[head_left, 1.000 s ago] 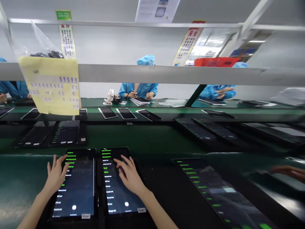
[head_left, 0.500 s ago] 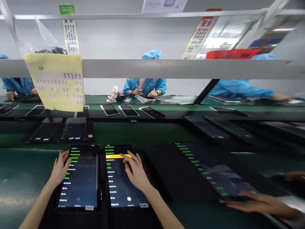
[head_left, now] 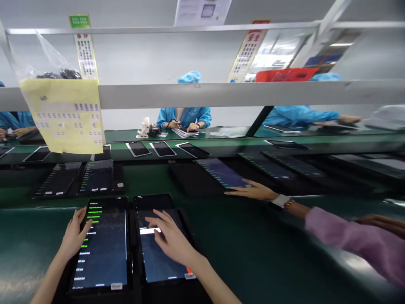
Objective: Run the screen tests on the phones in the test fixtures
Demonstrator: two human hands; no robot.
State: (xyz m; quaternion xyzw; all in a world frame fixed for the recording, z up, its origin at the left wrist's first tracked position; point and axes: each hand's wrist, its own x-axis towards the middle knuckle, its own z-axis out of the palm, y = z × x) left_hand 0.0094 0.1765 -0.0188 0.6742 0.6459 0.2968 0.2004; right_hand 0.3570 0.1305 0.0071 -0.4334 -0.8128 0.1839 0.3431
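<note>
Two tablets lie side by side in front of me on dark trays. The left tablet (head_left: 103,249) shows a list of green and white test lines. My left hand (head_left: 73,234) rests along its left edge, fingers apart, with the thumb over the screen. On the right tablet (head_left: 158,261) the screen is mostly dark, with a white bar near the middle and a bit of red low on the right. My right hand (head_left: 172,238) is over this screen, fingers spread, its fingertips close to the white bar; whether they touch the glass I cannot tell.
At the right, a co-worker's hand (head_left: 253,190) holds a tablet (head_left: 221,173) over a dark tray. More tablets (head_left: 96,175) lie on the green belt and the far ledge. A yellow sheet (head_left: 63,118) hangs at the left from a grey rail (head_left: 221,93). People in blue work opposite.
The right tablet's list with a yellow bar has given way to a dark screen with a white bar. The co-worker's tablet has moved away onto the farther tray. My view has shifted slightly.
</note>
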